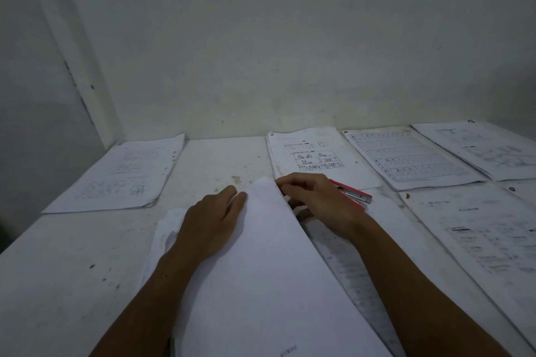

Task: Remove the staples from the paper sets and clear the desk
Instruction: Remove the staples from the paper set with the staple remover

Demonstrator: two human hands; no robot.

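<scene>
Desk (72,269) runs to the wall behind; one paper set (116,177) lies at its far left, three more along the back: the picture sheet (316,158) centre, the grid sheet (406,158) to its right, another set (487,148) at far right. A further set (487,240) lies nearer on the right side. Front centre, the nearest paper set (261,269) lies under both forearms, left hand (211,223) on its far left corner, right hand (322,200) just right of its raised top edge, over the stapler (355,195), which lies before the picture sheet.

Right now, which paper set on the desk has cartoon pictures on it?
The paper set with boxed cartoons, by the wall just beyond the right hand; the others show text or grids.
</scene>
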